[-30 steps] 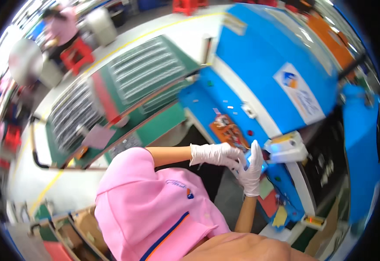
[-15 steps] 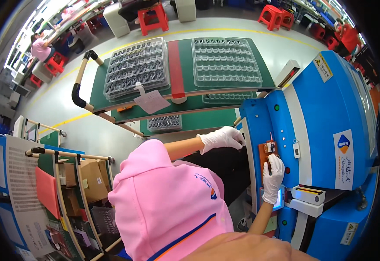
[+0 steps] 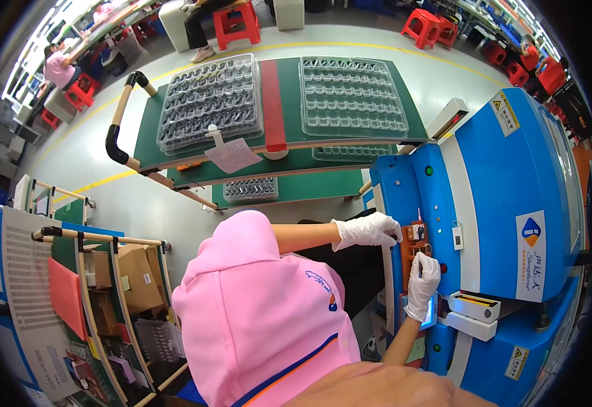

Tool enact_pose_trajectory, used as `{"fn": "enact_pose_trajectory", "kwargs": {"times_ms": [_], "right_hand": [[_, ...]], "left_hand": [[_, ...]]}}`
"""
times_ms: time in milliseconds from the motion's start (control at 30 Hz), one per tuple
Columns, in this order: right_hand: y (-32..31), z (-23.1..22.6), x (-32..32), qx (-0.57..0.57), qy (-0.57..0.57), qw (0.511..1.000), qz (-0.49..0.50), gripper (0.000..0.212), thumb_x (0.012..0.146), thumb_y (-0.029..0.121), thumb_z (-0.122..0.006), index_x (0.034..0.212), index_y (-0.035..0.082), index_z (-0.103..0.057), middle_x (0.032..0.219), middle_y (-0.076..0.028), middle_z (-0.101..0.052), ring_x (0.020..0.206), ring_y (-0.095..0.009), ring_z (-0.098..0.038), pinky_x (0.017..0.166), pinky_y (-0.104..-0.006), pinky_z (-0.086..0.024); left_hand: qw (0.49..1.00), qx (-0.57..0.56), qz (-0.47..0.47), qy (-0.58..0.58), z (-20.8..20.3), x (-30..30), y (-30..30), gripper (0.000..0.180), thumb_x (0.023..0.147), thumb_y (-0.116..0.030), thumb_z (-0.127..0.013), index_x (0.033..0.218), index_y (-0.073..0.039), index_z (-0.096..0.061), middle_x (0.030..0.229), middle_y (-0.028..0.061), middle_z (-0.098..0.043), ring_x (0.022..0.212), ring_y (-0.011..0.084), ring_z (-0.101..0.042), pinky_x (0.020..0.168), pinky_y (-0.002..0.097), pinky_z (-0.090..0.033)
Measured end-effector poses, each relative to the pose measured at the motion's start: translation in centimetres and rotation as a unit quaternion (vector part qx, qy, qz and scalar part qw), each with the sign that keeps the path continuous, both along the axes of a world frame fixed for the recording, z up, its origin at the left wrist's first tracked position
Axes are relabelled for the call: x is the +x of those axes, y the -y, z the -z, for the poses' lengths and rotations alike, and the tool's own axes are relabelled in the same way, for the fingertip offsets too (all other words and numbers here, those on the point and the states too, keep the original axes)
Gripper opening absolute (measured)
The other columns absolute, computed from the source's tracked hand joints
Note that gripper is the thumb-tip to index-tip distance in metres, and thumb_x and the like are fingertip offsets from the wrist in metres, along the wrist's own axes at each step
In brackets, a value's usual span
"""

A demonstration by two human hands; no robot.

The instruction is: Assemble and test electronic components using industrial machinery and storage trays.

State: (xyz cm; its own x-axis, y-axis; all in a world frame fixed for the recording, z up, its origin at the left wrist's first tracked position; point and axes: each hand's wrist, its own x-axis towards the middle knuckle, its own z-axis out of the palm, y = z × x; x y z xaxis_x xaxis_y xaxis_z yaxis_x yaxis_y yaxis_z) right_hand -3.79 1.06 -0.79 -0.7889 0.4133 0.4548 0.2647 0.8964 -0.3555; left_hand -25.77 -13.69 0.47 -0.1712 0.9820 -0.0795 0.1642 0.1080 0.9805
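My left hand, in a white glove, reaches the left side of an orange-brown fixture set into the blue machine. Its fingertips are pressed together; anything between them is too small to name. At the fixture's near end is my right hand, also gloved, its fingers bent and drawn together. Whatever those fingers hold is hidden. A small light-coloured part sits on the fixture's far end, just beyond my hands. Below my right hand, a lit screen is partly covered.
A green-topped rack ahead bears a tray of small dark parts and a clear tray with few parts. Another rack with cardboard boxes stands left. Red stools and people are beyond.
My left hand has moved right, up to the fixture. My right hand has dropped slightly nearer to me and its fingers are drawn closer together.
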Motion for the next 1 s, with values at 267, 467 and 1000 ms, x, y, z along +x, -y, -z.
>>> {"fn": "enact_pose_trajectory", "kwargs": {"times_ms": [267,467,1000], "right_hand": [[0.9,-2.2,2.1,0.003,-0.015,0.999,0.041,0.010,0.093,0.007,-0.068,0.100,0.005,-0.073,0.081,-0.010,-0.068,0.073,-0.025,-0.064,0.067,-0.0357,-0.052],[1.1,-4.8,3.4,-0.098,0.088,0.982,0.135,0.015,0.094,0.008,-0.066,0.106,0.003,-0.073,0.098,-0.013,-0.074,0.085,-0.028,-0.070,0.077,-0.0349,-0.056],[-2.4,0.5,-5.4,0.081,0.048,0.995,-0.012,0.029,0.094,0.007,-0.065,0.123,0.001,-0.067,0.112,-0.016,-0.072,0.090,-0.029,-0.070,0.081,-0.0377,-0.057]], "left_hand": [[1.000,-0.016,-0.002,-0.013,0.8,-0.3,0.2,0.019,0.092,-0.012,-0.068,0.109,-0.003,-0.071,0.109,0.0125,-0.069,0.101,0.0252,-0.067,0.096,0.0343,-0.053],[0.997,0.052,-0.062,-0.017,0.8,-0.8,-1.4,0.020,0.093,-0.007,-0.065,0.113,-0.004,-0.069,0.108,0.0124,-0.068,0.101,0.0255,-0.065,0.094,0.0351,-0.053],[0.990,0.115,-0.063,-0.051,0.2,-0.2,-5.9,0.017,0.090,-0.011,-0.072,0.106,-0.005,-0.073,0.105,0.0139,-0.066,0.097,0.0291,-0.065,0.089,0.0356,-0.055]]}}
